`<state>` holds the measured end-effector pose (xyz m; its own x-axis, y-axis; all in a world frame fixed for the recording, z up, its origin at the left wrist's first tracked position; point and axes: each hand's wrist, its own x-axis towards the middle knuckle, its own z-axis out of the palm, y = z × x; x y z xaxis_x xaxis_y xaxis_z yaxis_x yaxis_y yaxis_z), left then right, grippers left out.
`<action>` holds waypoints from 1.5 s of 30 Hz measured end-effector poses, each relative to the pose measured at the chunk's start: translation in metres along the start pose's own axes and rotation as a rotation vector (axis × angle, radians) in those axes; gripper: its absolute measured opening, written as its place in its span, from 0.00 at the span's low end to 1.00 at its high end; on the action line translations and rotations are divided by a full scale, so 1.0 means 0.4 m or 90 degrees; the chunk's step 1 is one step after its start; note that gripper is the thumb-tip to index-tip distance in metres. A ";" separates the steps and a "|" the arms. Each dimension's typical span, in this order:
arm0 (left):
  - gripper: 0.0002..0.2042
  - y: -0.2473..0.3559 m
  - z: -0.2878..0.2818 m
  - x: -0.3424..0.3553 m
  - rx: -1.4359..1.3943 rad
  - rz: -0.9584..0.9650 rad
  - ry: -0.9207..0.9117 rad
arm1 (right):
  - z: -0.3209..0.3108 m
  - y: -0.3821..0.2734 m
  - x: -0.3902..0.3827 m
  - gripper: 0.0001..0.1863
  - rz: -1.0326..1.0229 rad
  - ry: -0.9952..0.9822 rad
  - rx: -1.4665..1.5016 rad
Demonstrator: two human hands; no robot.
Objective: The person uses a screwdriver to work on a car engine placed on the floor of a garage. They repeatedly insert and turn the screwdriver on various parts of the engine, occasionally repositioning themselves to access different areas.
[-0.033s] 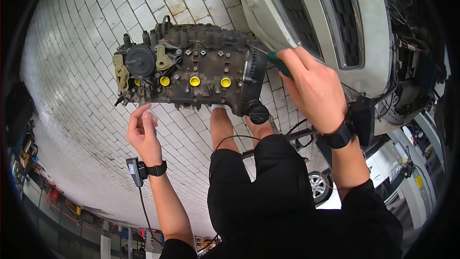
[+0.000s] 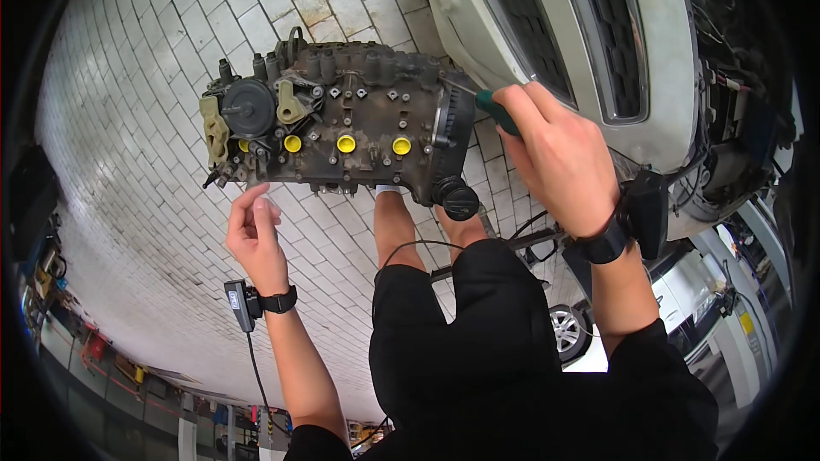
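A dark, dirty engine [image 2: 376,119] lies in front of me, with several yellow caps [image 2: 346,144] in its holes and a round black cover [image 2: 248,107] at its left. My right hand [image 2: 559,158] is closed around the green handle of a screwdriver [image 2: 495,109]. Its thin shaft points left, the tip at the upper right corner of the engine by the black end cover [image 2: 457,119]. Below the engine's lower left corner, my left hand [image 2: 256,235] hangs with fingers loosely bent and apart; I make out nothing held in it.
A pale car bumper with dark grilles [image 2: 589,26] stands close on the right, beside my right hand. A black filler cap [image 2: 461,202] juts from the engine's near right corner, above my legs. Pale floor tiles [image 2: 154,230] spread to the left. A cable hangs from my left wrist device [image 2: 243,307].
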<state>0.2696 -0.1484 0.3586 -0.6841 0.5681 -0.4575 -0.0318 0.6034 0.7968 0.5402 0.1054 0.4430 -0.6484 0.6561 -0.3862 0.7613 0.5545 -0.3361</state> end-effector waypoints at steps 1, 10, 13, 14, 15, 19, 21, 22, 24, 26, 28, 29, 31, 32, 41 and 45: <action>0.09 0.000 0.002 -0.001 -0.001 0.001 -0.002 | 0.000 -0.001 0.000 0.16 0.002 0.000 0.001; 0.10 -0.015 -0.009 -0.020 -0.011 -0.011 0.002 | -0.061 -0.010 -0.018 0.16 -0.017 0.082 -0.001; 0.10 -0.024 -0.008 -0.025 -0.012 -0.006 -0.005 | -0.059 -0.001 -0.019 0.17 -0.014 0.072 0.000; 0.10 -0.024 -0.004 -0.024 -0.010 -0.006 -0.008 | -0.050 0.004 -0.014 0.16 -0.011 0.061 0.003; 0.10 -0.025 0.002 -0.022 -0.008 -0.008 -0.011 | -0.042 0.008 -0.010 0.16 -0.007 0.049 0.006; 0.10 -0.030 0.016 -0.023 -0.019 0.009 -0.024 | -0.006 0.016 -0.015 0.13 -0.054 0.095 -0.016; 0.09 -0.030 0.019 -0.025 -0.020 0.003 -0.023 | -0.006 0.013 -0.016 0.15 -0.020 0.067 -0.001; 0.09 -0.030 0.020 -0.026 -0.020 0.000 -0.023 | -0.007 0.012 -0.017 0.16 -0.003 0.053 0.007; 0.10 -0.032 0.018 -0.028 -0.016 -0.006 -0.024 | -0.004 0.015 -0.016 0.16 -0.008 0.053 0.010; 0.10 -0.033 0.017 -0.028 -0.014 -0.010 -0.025 | -0.004 0.019 -0.015 0.16 -0.013 0.057 0.011; 0.10 -0.035 0.015 -0.030 -0.014 -0.015 -0.024 | -0.004 0.019 -0.015 0.16 -0.018 0.062 0.010; 0.10 -0.036 0.016 -0.032 -0.014 -0.013 -0.023 | -0.004 0.020 -0.013 0.15 -0.028 0.068 0.002; 0.10 -0.037 0.020 -0.034 -0.014 -0.009 -0.023 | -0.004 0.020 -0.011 0.14 -0.048 0.083 -0.014; 0.10 -0.037 0.022 -0.033 -0.016 -0.005 -0.025 | -0.005 0.019 -0.010 0.14 -0.046 0.079 -0.017; 0.10 -0.046 0.022 -0.037 -0.020 -0.007 -0.034 | -0.009 0.011 -0.007 0.14 -0.042 0.071 -0.019; 0.09 -0.046 0.023 -0.039 -0.015 -0.009 -0.032 | -0.006 0.012 -0.006 0.14 -0.047 0.076 -0.023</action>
<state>0.2877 -0.1633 0.3476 -0.6455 0.5877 -0.4878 -0.0593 0.5982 0.7992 0.5453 0.1079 0.4445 -0.6987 0.6678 -0.2567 0.7129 0.6199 -0.3279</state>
